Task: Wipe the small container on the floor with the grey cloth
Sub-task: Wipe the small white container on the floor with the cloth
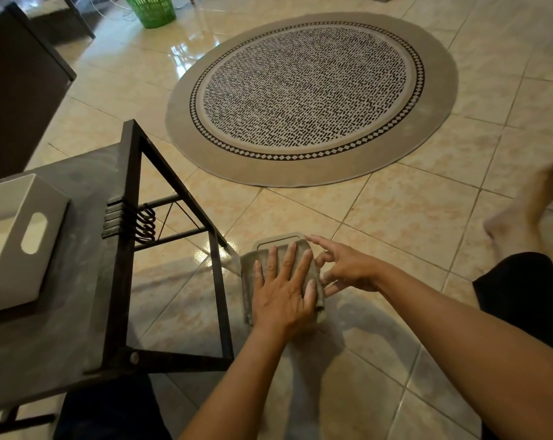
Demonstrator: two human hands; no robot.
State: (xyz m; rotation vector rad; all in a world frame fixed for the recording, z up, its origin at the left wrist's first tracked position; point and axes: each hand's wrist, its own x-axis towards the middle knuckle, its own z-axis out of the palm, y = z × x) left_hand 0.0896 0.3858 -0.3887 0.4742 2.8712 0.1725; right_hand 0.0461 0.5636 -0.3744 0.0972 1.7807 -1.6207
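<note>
Beige floor tiles (379, 217) carried one round rug (310, 96), one green basket (151, 9) cut off at the top, and one dark table (78, 281) with one white tray (15, 242). One container (279, 241) lay beside the table leg, mostly hidden under one cloth (313, 271). Left hand (284, 290) pressed flat, fingers spread, on the cloth; right hand (345, 268) was open, fingertips at the cloth's edge, gripping nothing clearly.
</note>
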